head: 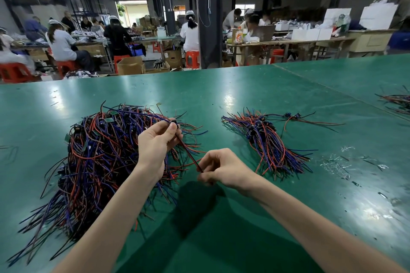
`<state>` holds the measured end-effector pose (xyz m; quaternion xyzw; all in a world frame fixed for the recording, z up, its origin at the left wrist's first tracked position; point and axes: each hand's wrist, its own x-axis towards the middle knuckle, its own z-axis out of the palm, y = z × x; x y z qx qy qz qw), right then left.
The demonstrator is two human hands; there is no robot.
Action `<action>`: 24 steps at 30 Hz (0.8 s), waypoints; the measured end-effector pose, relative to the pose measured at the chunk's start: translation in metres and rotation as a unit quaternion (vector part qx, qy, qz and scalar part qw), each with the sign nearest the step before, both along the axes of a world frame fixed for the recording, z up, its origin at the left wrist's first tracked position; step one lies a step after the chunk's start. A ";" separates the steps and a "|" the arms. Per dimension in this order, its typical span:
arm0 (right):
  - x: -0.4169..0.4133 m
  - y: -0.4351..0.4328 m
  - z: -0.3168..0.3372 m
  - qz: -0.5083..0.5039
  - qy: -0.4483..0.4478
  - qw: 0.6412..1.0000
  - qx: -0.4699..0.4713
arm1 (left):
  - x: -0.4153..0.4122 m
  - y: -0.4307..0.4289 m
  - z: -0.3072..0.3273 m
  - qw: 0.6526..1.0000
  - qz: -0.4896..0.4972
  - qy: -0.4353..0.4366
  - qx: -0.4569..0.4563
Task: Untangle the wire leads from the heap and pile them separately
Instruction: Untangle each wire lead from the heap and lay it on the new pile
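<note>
Red, blue and black plastic-sheathed strands, tangled into a broad shaggy heap (95,157) at the left of the frame on a glossy green table (288,86). Over its right flank, left hand (155,142), fingers curled, pinching the small black connector (174,123) of one wire lead (188,152). Thin and straight down-right to the right hand (219,168), tip pinched between thumb and forefinger. Right of centre, a neater pile (266,144), strands roughly parallel. Crinkled clear scraps (337,166) further right; another bundle (399,99) at the right edge.

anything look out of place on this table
Yes: bits of clear plastic scrap lie scattered on the green table, right of the sorted pile. A few leads also trail off that pile's far end.
</note>
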<state>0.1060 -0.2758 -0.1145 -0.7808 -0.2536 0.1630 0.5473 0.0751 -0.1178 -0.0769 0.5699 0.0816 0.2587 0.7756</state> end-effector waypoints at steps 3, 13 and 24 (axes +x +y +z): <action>-0.001 0.001 0.001 -0.008 -0.003 1.000 -0.009 | -0.001 -0.001 0.001 1.000 -0.012 -0.003 0.016; -0.007 -0.001 0.010 -0.121 -0.046 0.990 -0.051 | 0.025 -0.020 0.010 0.999 -0.042 0.004 0.007; -0.022 0.003 0.006 -0.335 -0.471 0.815 -0.052 | 0.101 -0.066 0.061 0.988 -0.124 0.082 -0.038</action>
